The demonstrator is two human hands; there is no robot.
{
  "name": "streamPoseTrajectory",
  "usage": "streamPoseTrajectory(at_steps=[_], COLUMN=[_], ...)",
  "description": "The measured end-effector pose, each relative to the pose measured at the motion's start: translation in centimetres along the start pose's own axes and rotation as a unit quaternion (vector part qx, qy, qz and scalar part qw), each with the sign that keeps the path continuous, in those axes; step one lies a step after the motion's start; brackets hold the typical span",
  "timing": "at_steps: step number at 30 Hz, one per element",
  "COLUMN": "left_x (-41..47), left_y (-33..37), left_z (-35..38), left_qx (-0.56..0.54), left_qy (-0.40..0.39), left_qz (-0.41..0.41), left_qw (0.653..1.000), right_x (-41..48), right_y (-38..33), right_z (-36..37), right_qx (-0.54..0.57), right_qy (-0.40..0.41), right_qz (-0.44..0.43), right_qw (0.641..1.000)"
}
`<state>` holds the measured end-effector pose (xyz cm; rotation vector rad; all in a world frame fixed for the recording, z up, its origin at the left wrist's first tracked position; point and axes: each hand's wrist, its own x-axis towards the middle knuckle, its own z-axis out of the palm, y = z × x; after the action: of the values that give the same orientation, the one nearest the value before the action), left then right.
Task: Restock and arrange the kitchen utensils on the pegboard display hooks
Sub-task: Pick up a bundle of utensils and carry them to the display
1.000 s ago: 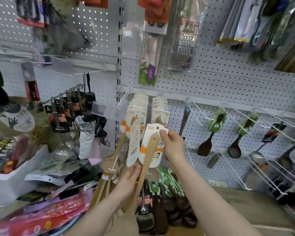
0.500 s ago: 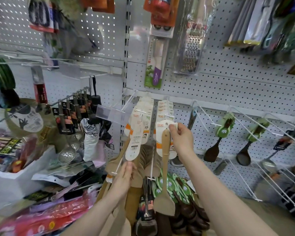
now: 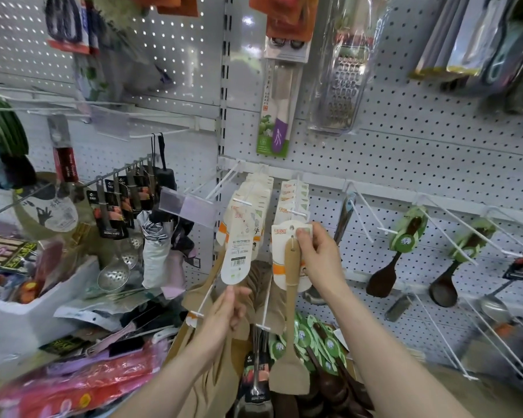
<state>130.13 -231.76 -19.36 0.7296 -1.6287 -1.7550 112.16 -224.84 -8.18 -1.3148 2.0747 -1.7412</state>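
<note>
We hold a wooden spatula (image 3: 291, 300) up to the pegboard (image 3: 405, 146) hooks.
At centre frame our right hand (image 3: 320, 254) pinches the top of the spatula's backing card between thumb and curled fingers, just in front of the carded stack (image 3: 293, 200) on the right-hand hook; the blade hangs straight down. Lower centre, our left hand (image 3: 227, 309) sits with loosely curled fingers just under a hanging card (image 3: 237, 254); we cannot tell whether it grips anything.
</note>
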Motion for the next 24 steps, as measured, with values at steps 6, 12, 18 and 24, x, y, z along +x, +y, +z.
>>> streamPoseTrajectory(at_steps=[6, 12, 18, 24], left_x=[1.1, 0.7, -0.7, -1.7], left_y=[-0.3, -0.2, 0.2, 0.0], left_z=[0.3, 0.3, 0.8, 1.7], left_qx=[-0.028, -0.014, -0.012, -0.013], left_qy=[0.008, -0.011, -0.030, -0.053], left_qz=[-0.001, -0.015, -0.016, -0.026], left_qw=[1.000, 1.000, 0.999, 0.998], right_x=[1.2, 4.0, 3.1, -2.1], right_y=[1.0, 1.6, 0.5, -0.5], right_z=[0.5, 1.3, 1.6, 1.9], right_qx=[-0.003, -0.030, -0.028, 0.013], right_qy=[0.020, 0.051, 0.178, 0.095], right_qz=[0.008, 0.044, 0.052, 0.049], right_qw=[1.000, 0.997, 0.982, 0.994])
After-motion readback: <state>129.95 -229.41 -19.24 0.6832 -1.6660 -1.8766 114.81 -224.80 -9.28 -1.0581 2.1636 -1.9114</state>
